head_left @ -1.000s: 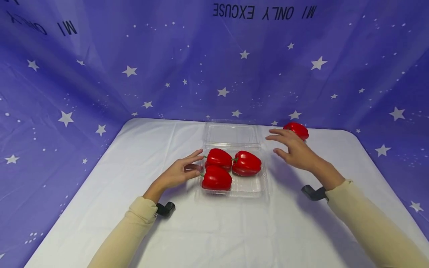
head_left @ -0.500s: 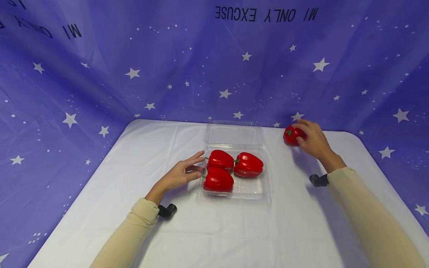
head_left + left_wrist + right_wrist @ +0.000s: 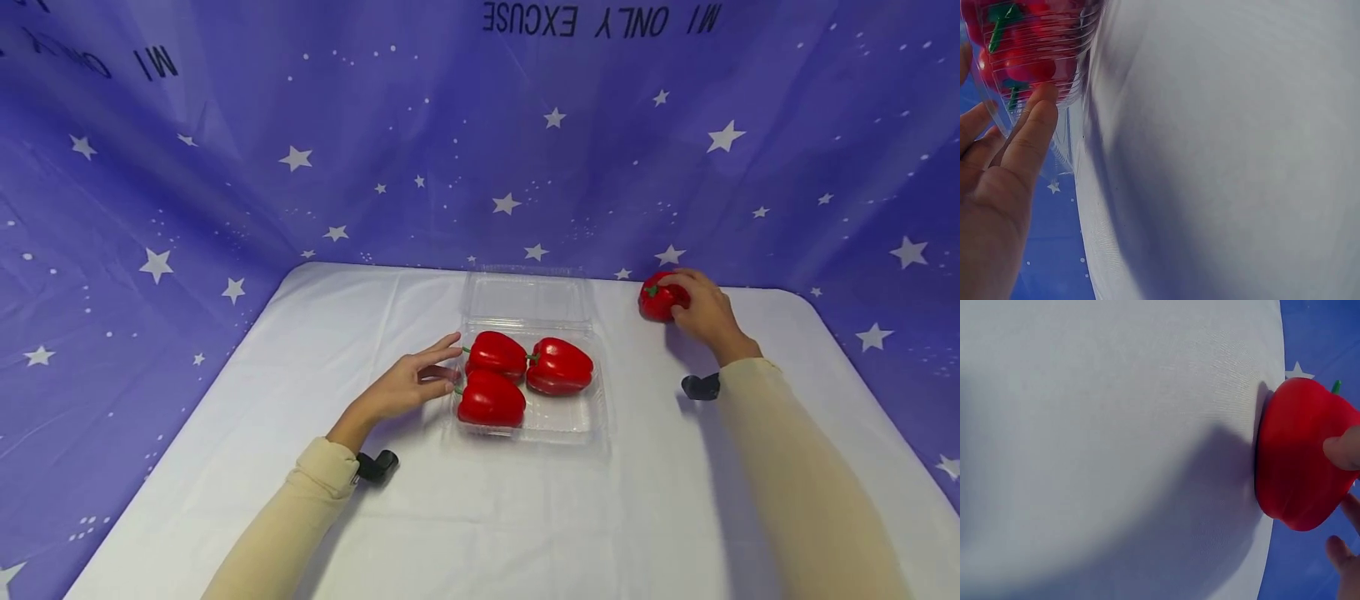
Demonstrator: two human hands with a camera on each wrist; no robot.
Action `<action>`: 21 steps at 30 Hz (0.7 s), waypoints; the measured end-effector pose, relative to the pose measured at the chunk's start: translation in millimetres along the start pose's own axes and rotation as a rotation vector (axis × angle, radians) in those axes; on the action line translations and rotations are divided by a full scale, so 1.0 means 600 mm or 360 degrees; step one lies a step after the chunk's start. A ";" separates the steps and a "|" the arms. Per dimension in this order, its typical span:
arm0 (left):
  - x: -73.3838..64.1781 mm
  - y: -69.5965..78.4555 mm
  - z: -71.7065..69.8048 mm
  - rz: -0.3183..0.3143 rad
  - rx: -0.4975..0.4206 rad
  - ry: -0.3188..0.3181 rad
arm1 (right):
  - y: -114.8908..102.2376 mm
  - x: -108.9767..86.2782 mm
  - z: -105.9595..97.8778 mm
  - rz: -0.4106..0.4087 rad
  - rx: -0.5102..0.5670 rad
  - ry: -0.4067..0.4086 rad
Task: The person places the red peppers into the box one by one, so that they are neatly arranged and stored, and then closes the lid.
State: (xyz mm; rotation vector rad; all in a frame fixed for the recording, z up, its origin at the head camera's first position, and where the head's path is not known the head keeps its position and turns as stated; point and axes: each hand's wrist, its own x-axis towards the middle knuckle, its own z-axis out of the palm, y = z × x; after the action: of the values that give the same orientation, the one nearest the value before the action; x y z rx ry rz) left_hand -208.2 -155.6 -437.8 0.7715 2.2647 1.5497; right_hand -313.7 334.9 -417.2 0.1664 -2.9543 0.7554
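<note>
At the back right of the table, my right hand (image 3: 708, 312) holds a red bell pepper (image 3: 654, 302) from its right side, stem facing left. The right wrist view has the thumb (image 3: 1344, 450) on this pepper (image 3: 1300, 456), whose underside is at the cloth. Three more red bell peppers lie in a clear plastic clamshell box (image 3: 558, 433): one at back left (image 3: 497, 352), one at right (image 3: 561, 367), one at front left (image 3: 491, 402). My left hand (image 3: 401, 385) is at the box's left side, its fingers extended and the fingertips right at the ribbed wall (image 3: 1066, 37).
The box's transparent lid (image 3: 528, 298) lies folded back toward the rear edge. White cloth (image 3: 465, 533) covers the table. Behind it hangs a purple-blue curtain (image 3: 420, 108) with white stars. Black wrist cameras (image 3: 378, 467) stick out from both cuffs.
My right hand has moved right and back from beside the box to the far pepper and taken hold of it. That pepper has turned, its stem now showing. The left hand stays by the box.
</note>
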 end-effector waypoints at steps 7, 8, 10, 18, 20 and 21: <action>0.012 0.000 0.009 0.0005 -0.0018 -0.0034 | 0.023 -0.014 -0.008 0.0082 -0.0028 -0.0009; 0.011 -0.001 0.009 0.0005 -0.0017 -0.0034 | 0.023 -0.014 -0.008 0.0078 -0.0031 -0.0002; 0.008 -0.001 0.008 0.0006 -0.0020 -0.0020 | 0.021 -0.012 -0.006 0.0055 -0.0042 0.0026; 0.002 -0.002 0.001 0.0015 -0.0021 -0.0006 | 0.007 -0.017 0.000 -0.0076 -0.0238 0.0122; 0.002 -0.001 -0.002 0.0012 -0.0013 -0.0008 | 0.004 -0.021 0.001 -0.0138 -0.0289 0.0120; 0.001 -0.001 -0.003 0.0015 -0.0008 -0.0007 | 0.003 -0.023 0.001 -0.0172 -0.0310 0.0119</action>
State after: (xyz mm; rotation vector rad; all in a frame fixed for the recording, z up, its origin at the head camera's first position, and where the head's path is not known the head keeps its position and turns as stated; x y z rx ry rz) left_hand -209.9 -156.8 -437.4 0.7843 2.2567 1.5555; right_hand -300.2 337.0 -420.1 0.2737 -2.8978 0.4472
